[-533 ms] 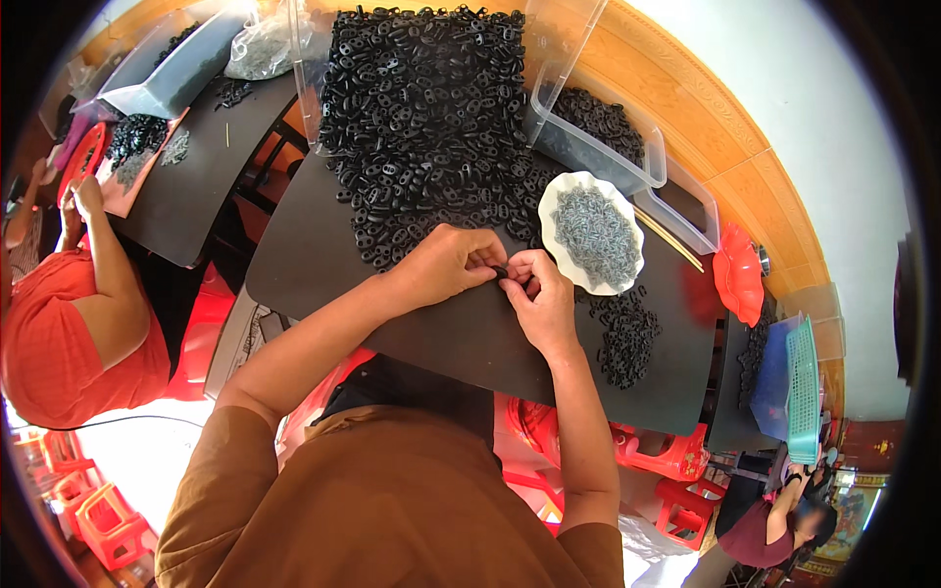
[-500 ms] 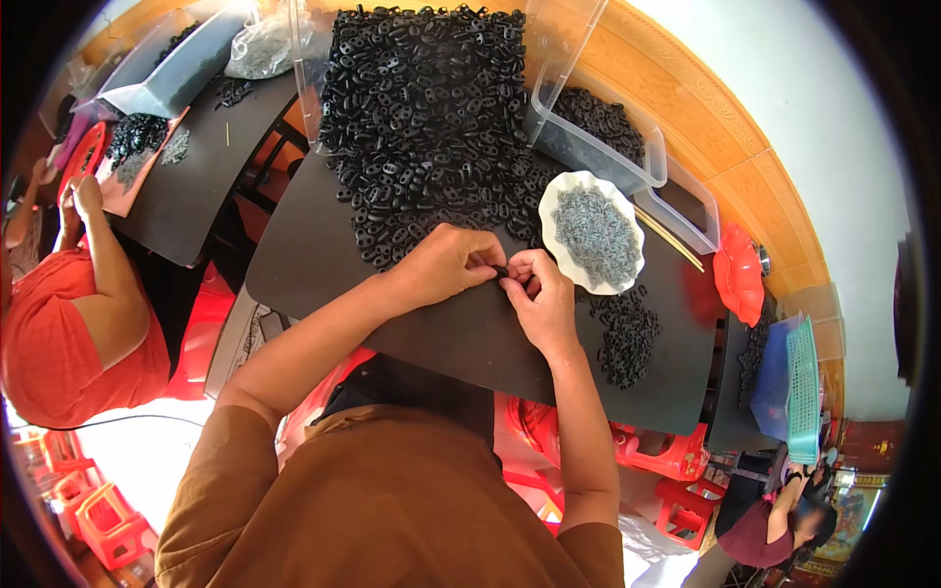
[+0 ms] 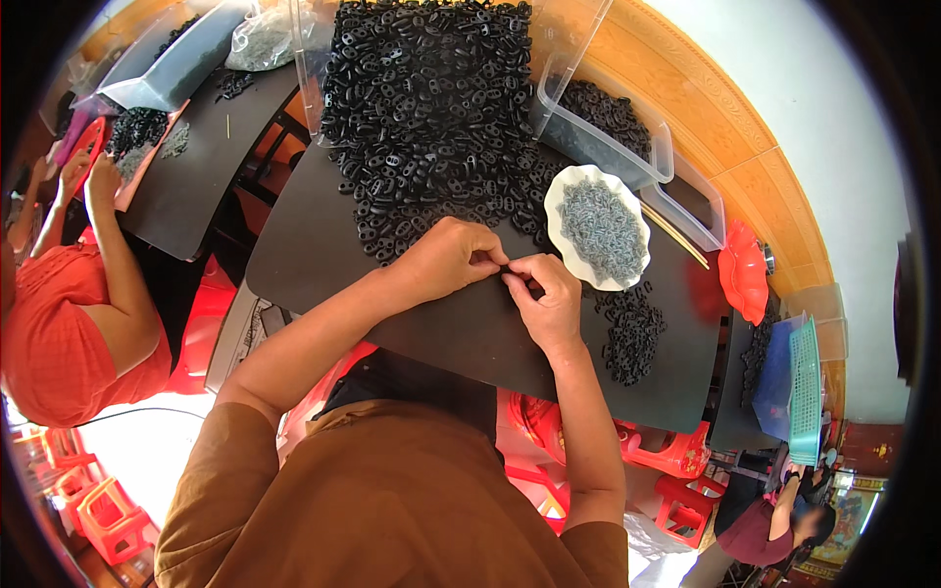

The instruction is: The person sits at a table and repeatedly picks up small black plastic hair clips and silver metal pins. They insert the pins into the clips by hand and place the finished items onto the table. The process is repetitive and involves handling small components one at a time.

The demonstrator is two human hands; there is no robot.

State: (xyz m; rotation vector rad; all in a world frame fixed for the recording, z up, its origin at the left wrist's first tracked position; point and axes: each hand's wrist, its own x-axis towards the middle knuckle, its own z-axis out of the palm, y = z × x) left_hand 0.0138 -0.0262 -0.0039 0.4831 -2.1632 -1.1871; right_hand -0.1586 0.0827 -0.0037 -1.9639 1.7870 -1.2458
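My left hand [image 3: 451, 262] and my right hand [image 3: 545, 299] meet over the dark table, pinching a small black piece [image 3: 505, 269] between their fingertips. The fingers cover most of it. Just beyond them spreads a large heap of black oval pieces with holes [image 3: 431, 127], spilling out of a clear bin. Beside my right hand stands a white scalloped dish [image 3: 559, 245] full of small clear-grey parts [image 3: 600, 230]. A smaller pile of little black parts [image 3: 632, 338] lies on the table to the right of my right hand.
A clear box of black pieces [image 3: 603, 122] stands behind the dish, with thin sticks [image 3: 676, 235] nearby. Farther right are a red scalloped dish [image 3: 743, 274] and a teal basket [image 3: 804, 382]. At left, a person in red [image 3: 83, 323] works at another dark table [image 3: 186, 186].
My hands stay together at nearly the same spot, with the small black piece still between them. The person at left has raised their hands and moved a red dish.
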